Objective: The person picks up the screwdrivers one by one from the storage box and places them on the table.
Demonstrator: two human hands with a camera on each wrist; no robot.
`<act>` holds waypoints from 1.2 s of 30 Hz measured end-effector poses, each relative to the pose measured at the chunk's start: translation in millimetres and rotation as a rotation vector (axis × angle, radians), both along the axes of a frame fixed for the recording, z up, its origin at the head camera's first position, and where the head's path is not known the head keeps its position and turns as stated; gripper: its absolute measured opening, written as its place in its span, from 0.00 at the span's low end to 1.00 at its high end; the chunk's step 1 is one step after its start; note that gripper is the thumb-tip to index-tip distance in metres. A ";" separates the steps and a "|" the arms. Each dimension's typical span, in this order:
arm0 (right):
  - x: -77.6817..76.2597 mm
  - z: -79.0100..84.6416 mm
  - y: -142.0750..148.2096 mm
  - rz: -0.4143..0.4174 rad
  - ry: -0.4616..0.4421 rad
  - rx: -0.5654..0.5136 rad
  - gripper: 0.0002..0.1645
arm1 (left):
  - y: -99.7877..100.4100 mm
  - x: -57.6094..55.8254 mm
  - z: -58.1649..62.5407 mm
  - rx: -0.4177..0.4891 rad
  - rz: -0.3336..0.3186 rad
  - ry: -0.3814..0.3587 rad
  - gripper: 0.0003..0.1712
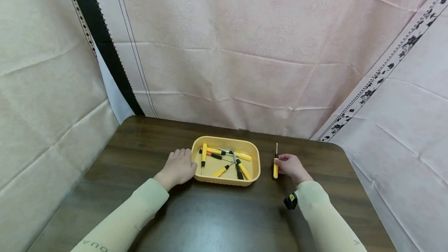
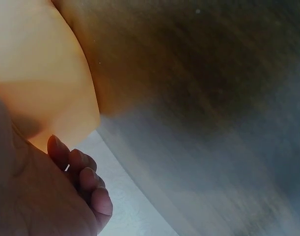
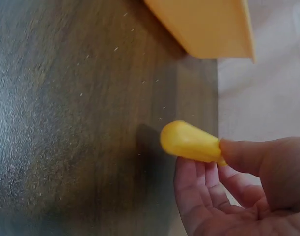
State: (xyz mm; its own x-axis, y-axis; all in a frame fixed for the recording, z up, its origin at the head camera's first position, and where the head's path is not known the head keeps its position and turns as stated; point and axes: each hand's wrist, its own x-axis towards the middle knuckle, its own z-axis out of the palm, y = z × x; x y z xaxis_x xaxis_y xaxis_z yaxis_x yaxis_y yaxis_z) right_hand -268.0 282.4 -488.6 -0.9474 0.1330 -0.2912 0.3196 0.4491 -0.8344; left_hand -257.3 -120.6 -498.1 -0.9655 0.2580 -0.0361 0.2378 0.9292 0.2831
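Note:
In the head view, a yellow plastic tray (image 1: pixel 224 182) sits on the dark wood table. My left hand (image 1: pixel 179 165) lies against its left side, thumb at the rim and fingers loosely bent. The left wrist view shows these fingers (image 2: pixel 93 182) beside the tray wall (image 2: pixel 51 98). Right of the tray, my right hand (image 1: pixel 291 166) pinches a screwdriver (image 1: pixel 275 170) by its yellow and black handle, metal shaft pointing to the far edge. In the right wrist view, the yellow handle end (image 3: pixel 189 141) shows between thumb and fingers; the shaft is hidden there.
Several screwdrivers lie crisscrossed in the tray, among them a yellow-handled one (image 1: pixel 204 153) at the left and a red and black one (image 1: pixel 214 155). Pale cloth (image 1: pixel 224 69) hangs behind the table (image 1: pixel 217 217). A small black device (image 1: pixel 290 201) is at the right wrist.

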 end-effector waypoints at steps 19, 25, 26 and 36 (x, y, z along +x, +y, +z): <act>-3.0 -8.5 4.1 -0.042 -0.033 0.208 0.11 | 5.3 -3.4 -1.3 0.007 -0.011 -0.004 0.21; -5.8 -11.9 2.8 -0.037 -0.029 0.180 0.11 | 5.8 -4.1 0.5 0.006 -0.012 -0.007 0.22; -6.6 -13.1 2.6 -0.040 -0.028 0.181 0.11 | 5.8 -4.4 0.7 0.005 -0.013 -0.010 0.22; -10.1 -18.1 -6.8 -0.052 -0.005 0.134 0.12 | -1.5 -6.8 1.6 0.024 -0.018 -0.057 0.23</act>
